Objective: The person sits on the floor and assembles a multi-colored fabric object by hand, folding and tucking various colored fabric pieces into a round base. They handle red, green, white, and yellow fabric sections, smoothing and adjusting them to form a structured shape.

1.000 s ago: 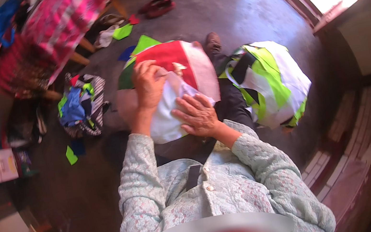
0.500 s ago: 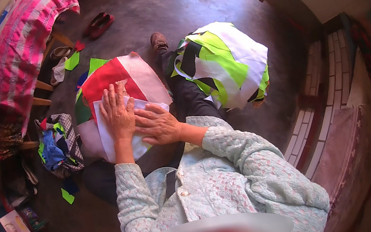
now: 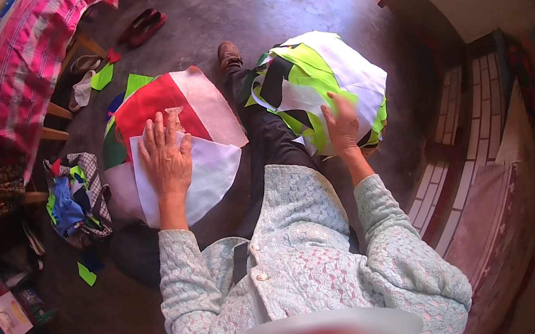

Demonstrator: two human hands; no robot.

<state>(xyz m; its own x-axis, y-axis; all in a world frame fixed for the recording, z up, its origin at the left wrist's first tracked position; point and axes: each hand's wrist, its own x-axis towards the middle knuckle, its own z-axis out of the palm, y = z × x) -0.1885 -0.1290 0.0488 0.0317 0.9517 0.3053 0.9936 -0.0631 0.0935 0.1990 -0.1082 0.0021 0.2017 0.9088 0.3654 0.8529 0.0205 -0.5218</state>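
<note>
My left hand (image 3: 167, 160) lies flat, fingers stretched, on a white cloth piece (image 3: 212, 179). Under that cloth is a stack of fabric pieces, with a red piece (image 3: 150, 108) and a pale pink piece (image 3: 206, 100) showing on top. To the right, my right hand (image 3: 342, 123) is over a heap of fabric scraps, its thumb apart from the fingers and its fingertips blurred. Lime-green fabric (image 3: 311, 65) and a large white fabric piece (image 3: 351, 56) lie on that heap, close to the hand. Whether the fingers touch a scrap is hard to see.
A checked bag (image 3: 86, 195) of coloured scraps stands left of the stack. Beyond it, pink plaid cloth (image 3: 23, 80) covers wooden-legged furniture. Dark red shoes (image 3: 142, 28) and a lime scrap (image 3: 103, 77) lie on the floor. White-tiled ledges (image 3: 454, 172) run along the right.
My right hand has left the white cloth and moved right to the scrap heap. My left hand stays flat on the white cloth, more of which now shows.
</note>
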